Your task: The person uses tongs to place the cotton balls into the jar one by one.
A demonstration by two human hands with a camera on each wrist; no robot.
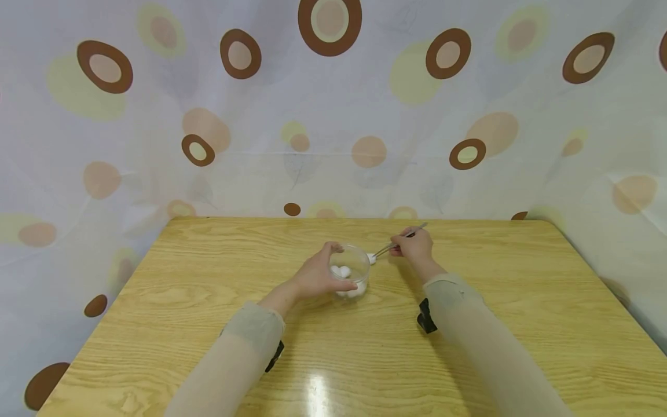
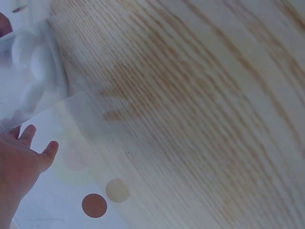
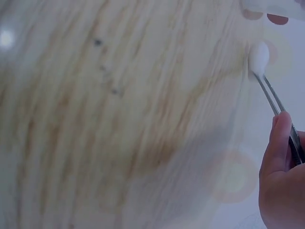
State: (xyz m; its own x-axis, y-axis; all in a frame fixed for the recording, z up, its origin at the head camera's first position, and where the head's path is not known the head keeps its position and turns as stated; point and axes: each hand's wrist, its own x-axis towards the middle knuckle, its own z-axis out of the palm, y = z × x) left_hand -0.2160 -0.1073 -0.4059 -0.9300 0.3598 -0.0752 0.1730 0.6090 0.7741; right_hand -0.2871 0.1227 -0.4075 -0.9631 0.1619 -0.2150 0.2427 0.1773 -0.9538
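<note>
My left hand [image 1: 318,275] grips a clear round jar [image 1: 359,255], thumb on the near side and fingers round the far side. White cotton balls [image 1: 341,271] lie inside it; in the left wrist view several cotton balls [image 2: 43,64] show through the wall. Metal tweezers [image 1: 385,249] are pinched in my right hand [image 1: 415,246], to the right of the jar. Their tips hold one cotton ball [image 3: 259,58], which is outside the jar, close to its right rim. Part of the left hand is cut off in the left wrist view.
Everything is above a wooden table [image 1: 208,260] with light grain. A curtain [image 1: 333,104] with brown and pale circles hangs behind the table and along its sides. Black straps [image 1: 426,316] show under both sleeves.
</note>
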